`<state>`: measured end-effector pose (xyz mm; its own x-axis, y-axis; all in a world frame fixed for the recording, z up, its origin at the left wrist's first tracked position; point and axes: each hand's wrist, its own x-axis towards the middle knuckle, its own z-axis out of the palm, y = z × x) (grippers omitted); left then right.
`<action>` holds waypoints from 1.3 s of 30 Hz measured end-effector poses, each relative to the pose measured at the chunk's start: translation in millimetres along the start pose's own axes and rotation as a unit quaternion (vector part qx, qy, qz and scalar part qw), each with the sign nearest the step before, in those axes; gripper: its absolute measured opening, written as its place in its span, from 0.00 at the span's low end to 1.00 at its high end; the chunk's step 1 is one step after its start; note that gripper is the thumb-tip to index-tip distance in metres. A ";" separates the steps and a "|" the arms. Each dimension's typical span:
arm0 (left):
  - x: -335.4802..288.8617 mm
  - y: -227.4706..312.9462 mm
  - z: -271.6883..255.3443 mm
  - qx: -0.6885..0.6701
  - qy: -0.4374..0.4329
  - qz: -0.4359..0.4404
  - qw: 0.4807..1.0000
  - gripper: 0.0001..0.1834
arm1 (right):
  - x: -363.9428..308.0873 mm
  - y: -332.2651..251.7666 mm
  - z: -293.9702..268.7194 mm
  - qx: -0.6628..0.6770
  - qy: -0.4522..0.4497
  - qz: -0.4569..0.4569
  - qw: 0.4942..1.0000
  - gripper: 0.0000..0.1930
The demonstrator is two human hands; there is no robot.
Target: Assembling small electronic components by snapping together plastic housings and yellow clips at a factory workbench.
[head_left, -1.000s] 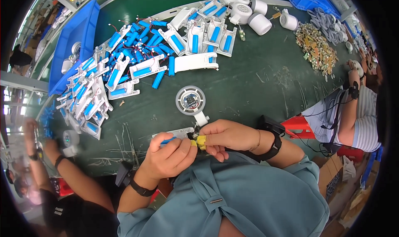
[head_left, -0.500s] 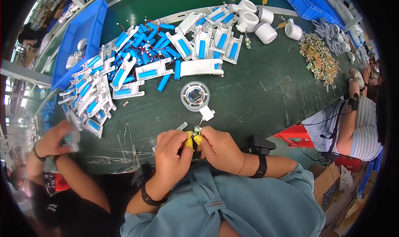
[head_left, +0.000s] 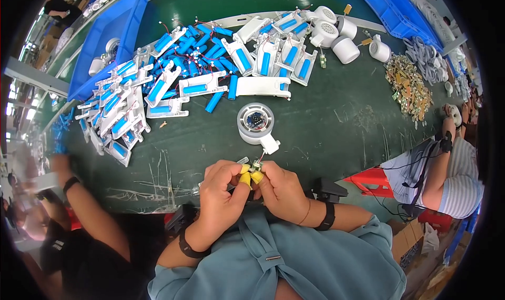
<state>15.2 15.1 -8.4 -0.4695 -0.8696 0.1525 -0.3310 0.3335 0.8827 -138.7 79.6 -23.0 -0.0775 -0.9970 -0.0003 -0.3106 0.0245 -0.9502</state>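
Left hand (head_left: 223, 188) and right hand (head_left: 285, 188), yellow finger covers (head_left: 245, 179) on: pinch one small circuit board (head_left: 256, 166) between fingertips, near side of worktop (head_left: 326, 116). Round white housing (head_left: 255, 134): sits just beyond. Blue cylindrical cells (head_left: 185, 46): lie heaped, farther left.

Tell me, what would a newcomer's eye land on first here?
Probably the heap of bright blue cylinders and white casings spread over the far left and middle of the table. Next, the round white device, set against dark green just beyond the hands. Then the left hand and right hand themselves, meeting near the table's close edge at a small circuit board, yellow covers on some fingertips.
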 end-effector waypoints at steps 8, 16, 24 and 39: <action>10.1 1.0 -4.9 0.112 0.003 0.139 0.984 0.12 | -2.3 5.7 2.9 -0.033 0.001 -0.018 0.999 0.07; 1.8 11.0 0.5 -0.027 -0.014 0.007 1.000 0.11 | -3.8 6.9 6.0 -0.055 0.046 -0.043 0.997 0.07; -1.8 12.0 5.9 -0.017 -0.004 0.018 1.000 0.11 | -2.3 6.2 5.5 -0.065 0.073 -0.062 0.993 0.07; -1.3 5.0 6.3 -0.011 -0.002 0.048 0.999 0.12 | -0.7 6.6 2.9 -0.063 0.061 -0.058 0.994 0.08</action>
<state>9.0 20.2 -7.0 -0.5013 -0.8327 0.2353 -0.2659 0.4070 0.8739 -137.9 80.3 -30.1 -0.1455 -0.9776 0.1523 -0.4407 -0.0738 -0.8946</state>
